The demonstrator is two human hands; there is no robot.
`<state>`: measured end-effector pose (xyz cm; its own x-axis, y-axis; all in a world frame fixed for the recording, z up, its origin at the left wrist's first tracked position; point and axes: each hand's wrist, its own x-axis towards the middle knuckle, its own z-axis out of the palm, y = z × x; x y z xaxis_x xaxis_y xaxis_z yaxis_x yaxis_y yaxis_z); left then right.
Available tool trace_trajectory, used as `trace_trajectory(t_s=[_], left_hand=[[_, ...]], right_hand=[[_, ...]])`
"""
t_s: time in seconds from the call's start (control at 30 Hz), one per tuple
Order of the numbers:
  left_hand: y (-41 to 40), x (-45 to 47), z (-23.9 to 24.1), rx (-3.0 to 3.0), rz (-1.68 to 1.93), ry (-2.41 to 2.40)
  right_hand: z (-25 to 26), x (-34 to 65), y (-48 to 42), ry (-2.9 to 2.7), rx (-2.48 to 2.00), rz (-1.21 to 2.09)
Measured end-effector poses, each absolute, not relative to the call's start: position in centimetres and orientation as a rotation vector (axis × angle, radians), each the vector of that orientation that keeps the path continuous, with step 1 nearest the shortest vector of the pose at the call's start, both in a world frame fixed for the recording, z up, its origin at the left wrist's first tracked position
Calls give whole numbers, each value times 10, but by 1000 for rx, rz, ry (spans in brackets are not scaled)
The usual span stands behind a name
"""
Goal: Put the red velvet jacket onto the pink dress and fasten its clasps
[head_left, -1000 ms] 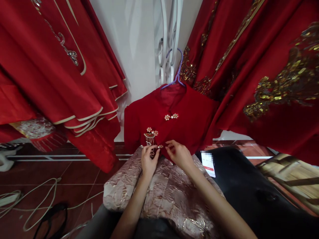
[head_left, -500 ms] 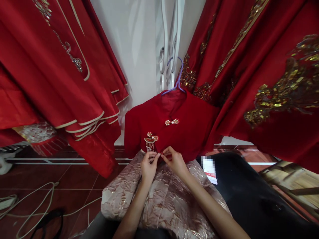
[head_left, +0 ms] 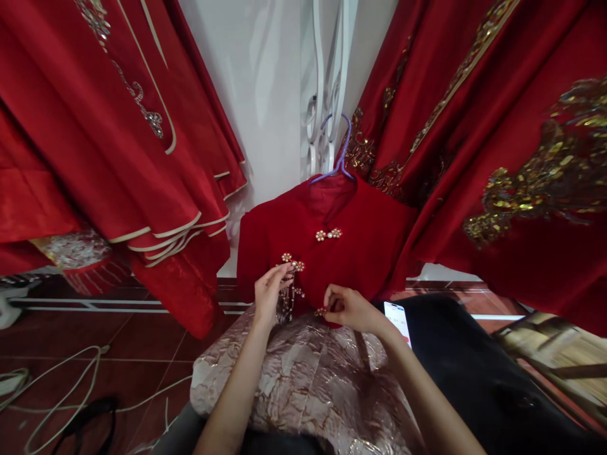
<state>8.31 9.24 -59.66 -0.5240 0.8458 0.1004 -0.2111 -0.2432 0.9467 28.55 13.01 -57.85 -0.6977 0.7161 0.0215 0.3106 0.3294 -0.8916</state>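
A red jacket is hanging from a purple hanger in front of the wearer, beside a white scrolled frame. An upper flower clasp is lying fastened below the collar. The left hand is reaching the jacket's beaded ornament, its fingertips touching the beadwork; whether they are closing firmly on it cannot be told. The right hand is curling its fingers, thumb and forefinger pinching a lower clasp piece near the jacket's bottom edge. The two hands are working apart from each other. Patterned pink fabric is covering the lap beneath the forearms. A phone is resting on a black surface to the right, and other red garments are hanging on both sides.
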Motion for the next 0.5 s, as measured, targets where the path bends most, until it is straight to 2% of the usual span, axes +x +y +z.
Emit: trace_trajectory(t_s=[0.3,0.5], left_hand=[[101,101,-586,525,1760,966],[101,99,-587,484,1773,955]], right_hand=[[-566,292,123,-2247,-805,1419],[-568,293,126,-2254,-778,1440]])
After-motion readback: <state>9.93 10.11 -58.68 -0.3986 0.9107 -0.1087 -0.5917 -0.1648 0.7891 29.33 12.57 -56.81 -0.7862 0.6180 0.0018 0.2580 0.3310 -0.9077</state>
